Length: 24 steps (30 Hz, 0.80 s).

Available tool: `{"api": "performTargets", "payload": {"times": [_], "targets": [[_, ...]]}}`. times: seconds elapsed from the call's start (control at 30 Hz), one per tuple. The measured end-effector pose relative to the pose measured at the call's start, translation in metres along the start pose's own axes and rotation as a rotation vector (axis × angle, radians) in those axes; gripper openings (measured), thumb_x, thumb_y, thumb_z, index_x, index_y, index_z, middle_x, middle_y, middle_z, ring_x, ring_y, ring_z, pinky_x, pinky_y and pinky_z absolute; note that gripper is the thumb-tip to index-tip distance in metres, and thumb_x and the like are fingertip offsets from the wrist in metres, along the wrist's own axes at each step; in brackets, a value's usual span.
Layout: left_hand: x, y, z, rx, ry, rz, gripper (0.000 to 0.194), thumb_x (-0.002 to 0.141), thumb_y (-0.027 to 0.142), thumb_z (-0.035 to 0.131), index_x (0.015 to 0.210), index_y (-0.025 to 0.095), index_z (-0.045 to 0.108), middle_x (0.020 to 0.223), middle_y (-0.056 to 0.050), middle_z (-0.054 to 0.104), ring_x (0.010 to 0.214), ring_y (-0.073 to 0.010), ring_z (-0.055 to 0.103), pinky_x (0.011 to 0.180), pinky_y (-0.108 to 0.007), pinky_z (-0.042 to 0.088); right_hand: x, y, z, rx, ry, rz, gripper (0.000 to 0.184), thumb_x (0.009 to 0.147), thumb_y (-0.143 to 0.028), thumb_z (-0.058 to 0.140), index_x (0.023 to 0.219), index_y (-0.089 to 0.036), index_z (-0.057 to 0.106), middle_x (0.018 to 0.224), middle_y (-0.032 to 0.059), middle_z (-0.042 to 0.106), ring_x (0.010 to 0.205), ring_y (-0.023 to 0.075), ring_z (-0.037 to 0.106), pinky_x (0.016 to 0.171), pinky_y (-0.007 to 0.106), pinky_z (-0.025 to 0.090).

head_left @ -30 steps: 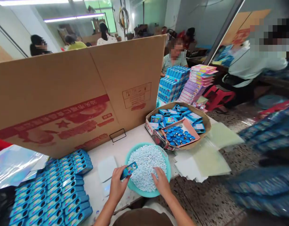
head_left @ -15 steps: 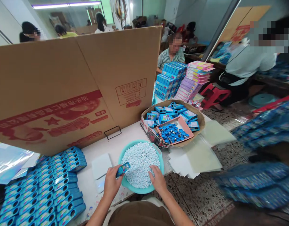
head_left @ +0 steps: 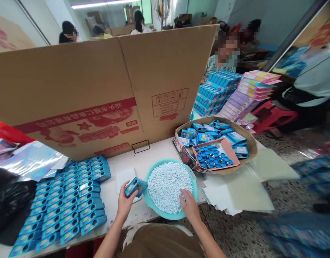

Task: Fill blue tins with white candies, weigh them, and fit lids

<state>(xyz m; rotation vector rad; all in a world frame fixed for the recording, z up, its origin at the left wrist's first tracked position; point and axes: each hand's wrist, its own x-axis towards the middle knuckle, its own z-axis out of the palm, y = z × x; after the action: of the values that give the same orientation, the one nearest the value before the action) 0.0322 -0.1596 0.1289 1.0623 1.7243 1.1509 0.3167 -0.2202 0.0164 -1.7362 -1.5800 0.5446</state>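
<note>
Blue, likely light, crushable card: best gripped softly by the long sides. Pinches the small box [head_left: 136, 187] in the left hand [head_left: 124, 202], at the left rim of the basin [head_left: 169, 216]. Rests the half-curled right hand [head_left: 191, 206] on white pellets [head_left: 165, 184]; cannot tell whether gripping any.

Smooth plastic basin [head_left: 148, 203], matt brown cardboard panel [head_left: 105, 79], glossy black plastic bag [head_left: 18, 204].

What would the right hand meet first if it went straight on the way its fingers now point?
The right hand would most likely meet the white pieces in the turquoise bowl; depth is unclear, so its fingertips may be touching them.
</note>
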Motion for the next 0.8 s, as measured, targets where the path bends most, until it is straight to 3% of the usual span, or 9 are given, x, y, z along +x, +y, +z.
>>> {"api": "performTargets", "payload": {"times": [0.13,0.27,0.33,0.4,0.5,0.63,0.8], "targets": [[0.016,0.003,-0.022,0.057,0.128,-0.046,0.057,0.054,0.046,0.073,0.1,0.018,0.055,0.091,-0.005,0.064,0.08,-0.0208,0.062,0.075,-0.035,0.051,-0.001,-0.006,-0.002,-0.001,0.002,-0.001,0.028,0.089,-0.032,0.041,0.106,-0.02,0.06,0.106,0.0098,0.061,0.104,0.0221,0.056,0.092,0.042,0.046],[0.017,0.03,-0.028,0.138,0.146,0.21,0.051,0.061,0.043,0.072,0.103,0.019,0.056,0.093,-0.004,0.062,0.084,-0.0198,0.061,0.078,-0.034,0.049,-0.003,-0.008,-0.004,-0.021,-0.015,0.012,0.028,0.089,-0.031,0.041,0.106,-0.019,0.059,0.105,0.0101,0.061,0.103,0.0217,0.056,0.092,0.04,0.046],[0.012,0.043,-0.019,0.208,0.053,0.366,0.043,0.067,0.039,0.07,0.105,0.02,0.058,0.1,-0.005,0.063,0.092,-0.0209,0.059,0.085,-0.036,0.047,-0.005,-0.008,-0.003,-0.037,-0.021,0.012,0.028,0.089,-0.03,0.041,0.106,-0.018,0.059,0.105,0.0104,0.061,0.103,0.0218,0.056,0.092,0.04,0.046],[0.006,0.048,-0.004,0.301,-0.112,0.473,0.036,0.071,0.034,0.067,0.104,0.022,0.061,0.103,-0.006,0.064,0.098,-0.0223,0.058,0.089,-0.039,0.045,-0.005,-0.007,-0.002,-0.049,-0.018,0.013,0.028,0.088,-0.029,0.041,0.106,-0.018,0.06,0.105,0.0105,0.061,0.102,0.0218,0.056,0.091,0.04,0.047],[-0.003,0.038,0.02,0.407,-0.334,0.472,0.029,0.072,0.029,0.065,0.1,0.022,0.064,0.097,-0.006,0.066,0.094,-0.0237,0.058,0.087,-0.041,0.046,-0.004,-0.009,-0.001,-0.055,-0.012,0.017,0.027,0.088,-0.029,0.042,0.106,-0.018,0.06,0.104,0.0101,0.061,0.103,0.0215,0.056,0.092,0.04,0.046],[-0.012,0.022,0.036,0.441,-0.366,0.483,0.033,0.075,0.028,0.061,0.108,0.024,0.062,0.103,-0.007,0.065,0.098,-0.0245,0.056,0.089,-0.043,0.045,-0.005,-0.011,-0.002,-0.059,-0.003,0.025,0.028,0.088,-0.029,0.042,0.108,-0.019,0.06,0.108,0.0099,0.061,0.105,0.0215,0.055,0.093,0.04,0.046],[-0.009,0.016,0.036,0.49,-0.387,0.49,0.033,0.071,0.023,0.061,0.104,0.024,0.064,0.097,-0.005,0.067,0.092,-0.0238,0.059,0.084,-0.041,0.047,-0.009,-0.008,-0.005,-0.061,0.003,0.031,0.027,0.088,-0.027,0.042,0.106,-0.018,0.06,0.105,0.0101,0.062,0.102,0.0216,0.056,0.092,0.041,0.047]]}}
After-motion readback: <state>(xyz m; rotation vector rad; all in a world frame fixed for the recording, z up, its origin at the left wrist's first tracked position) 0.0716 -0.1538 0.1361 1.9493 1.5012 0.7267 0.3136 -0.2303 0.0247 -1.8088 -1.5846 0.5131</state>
